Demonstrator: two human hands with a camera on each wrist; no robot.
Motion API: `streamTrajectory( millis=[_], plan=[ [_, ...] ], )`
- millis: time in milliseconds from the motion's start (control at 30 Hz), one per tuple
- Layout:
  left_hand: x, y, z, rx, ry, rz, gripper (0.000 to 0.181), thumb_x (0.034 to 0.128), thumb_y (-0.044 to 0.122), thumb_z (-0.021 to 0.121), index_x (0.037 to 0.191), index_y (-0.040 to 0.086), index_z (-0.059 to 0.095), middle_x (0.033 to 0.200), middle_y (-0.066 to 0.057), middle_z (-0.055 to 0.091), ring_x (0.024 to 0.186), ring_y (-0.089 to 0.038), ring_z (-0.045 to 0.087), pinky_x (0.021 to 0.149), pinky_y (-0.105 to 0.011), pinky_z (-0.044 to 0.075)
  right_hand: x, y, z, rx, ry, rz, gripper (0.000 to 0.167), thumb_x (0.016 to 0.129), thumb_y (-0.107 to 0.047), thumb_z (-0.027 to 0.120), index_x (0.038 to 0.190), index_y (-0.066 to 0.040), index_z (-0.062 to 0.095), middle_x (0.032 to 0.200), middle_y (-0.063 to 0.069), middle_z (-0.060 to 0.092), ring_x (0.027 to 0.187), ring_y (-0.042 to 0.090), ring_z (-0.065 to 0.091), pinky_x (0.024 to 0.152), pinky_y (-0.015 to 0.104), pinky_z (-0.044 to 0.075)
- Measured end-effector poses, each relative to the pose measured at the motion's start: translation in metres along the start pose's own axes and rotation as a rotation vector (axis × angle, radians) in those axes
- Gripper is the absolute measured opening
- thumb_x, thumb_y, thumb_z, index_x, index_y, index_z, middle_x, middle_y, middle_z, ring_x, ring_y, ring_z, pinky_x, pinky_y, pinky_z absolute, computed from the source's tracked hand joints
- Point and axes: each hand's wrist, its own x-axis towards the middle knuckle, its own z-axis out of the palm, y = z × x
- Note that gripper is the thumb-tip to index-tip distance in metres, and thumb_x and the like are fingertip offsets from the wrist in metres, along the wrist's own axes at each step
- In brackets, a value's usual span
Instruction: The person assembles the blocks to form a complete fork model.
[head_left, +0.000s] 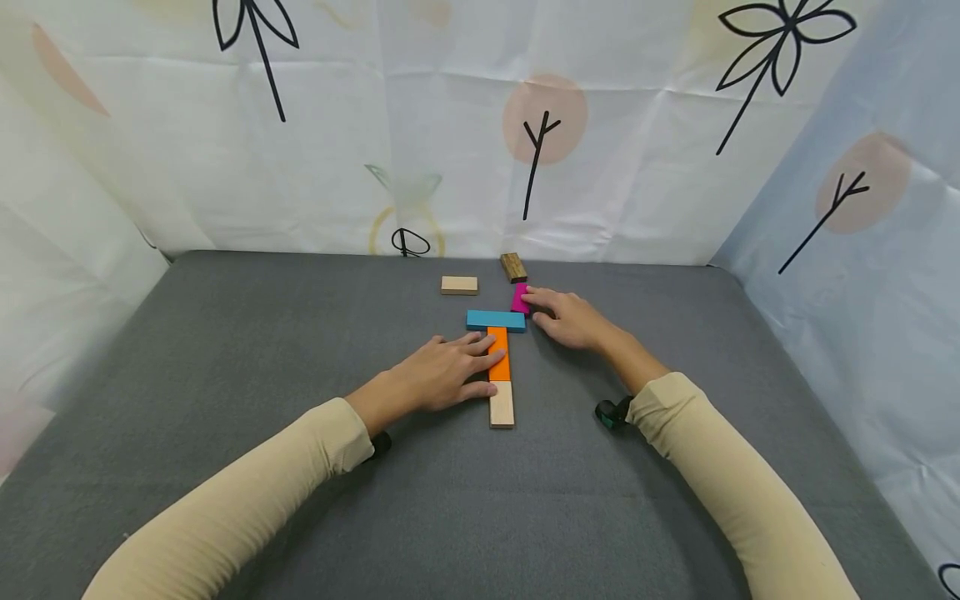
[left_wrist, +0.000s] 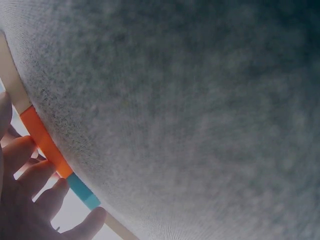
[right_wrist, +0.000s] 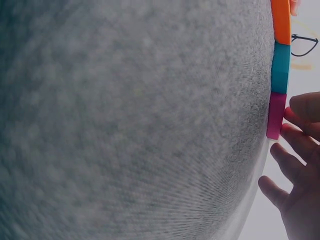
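A light wooden block (head_left: pixel 502 406), an orange block (head_left: pixel 498 354) and a blue block (head_left: pixel 495 320) lie flat on the cloth, the blue one crosswise at the far end of the other two. My left hand (head_left: pixel 442 371) rests from the left on the orange and light wooden blocks, fingers spread and mostly straight. Off the blue block's right end, a magenta block (head_left: pixel 519 297) slants away. Fingertips of my right hand (head_left: pixel 572 321) touch the magenta block from the right; in the right wrist view its fingers (right_wrist: pixel 295 137) are extended beside that block (right_wrist: pixel 276 116).
Behind the magenta block lies a dark brown wooden block (head_left: pixel 513 267). Another light wooden block (head_left: pixel 459 286) sits apart to its left. Grey cloth (head_left: pixel 247 358) covers the table, and a printed white curtain (head_left: pixel 450 125) stands along the back edge.
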Motion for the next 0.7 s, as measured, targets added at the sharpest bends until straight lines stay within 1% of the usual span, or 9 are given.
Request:
streamTrajectory(
  millis=[167,433,700],
  plan=[
    [0.0002,0.0002,0.0002,0.000,0.006,0.003,0.064,0.1026,0.055,0.042,0.154,0.018,0.038,0.161,-0.009,0.029,0.148,-0.028,0.029,0.108,-0.059,0.035,-0.0008,-0.0005,0.0002,-0.002,0.003,0.001,0.047,0.102,-0.014,0.050,0.147,-0.001,0.047,0.156,0.015,0.039,0.144,0.036,0.034,0.117,0.056,0.020],
    [0.0012,-0.0011,0.0025,0.010,0.013,0.003,0.064,0.1026,0.056,0.042,0.154,0.018,0.039,0.161,-0.009,0.029,0.147,-0.028,0.029,0.107,-0.059,0.036,0.0005,0.0002,0.0013,-0.013,0.008,0.000,0.048,0.102,-0.014,0.049,0.149,-0.003,0.046,0.157,0.016,0.037,0.144,0.036,0.034,0.117,0.055,0.022],
    [0.0006,-0.0019,0.0036,0.005,0.023,0.011,0.064,0.1028,0.055,0.042,0.154,0.017,0.039,0.161,-0.009,0.030,0.147,-0.029,0.029,0.107,-0.059,0.036,0.0003,-0.0004,0.0018,-0.011,0.018,-0.016,0.047,0.102,-0.012,0.050,0.147,-0.001,0.047,0.156,0.015,0.039,0.144,0.035,0.034,0.117,0.054,0.022]
  ],
)
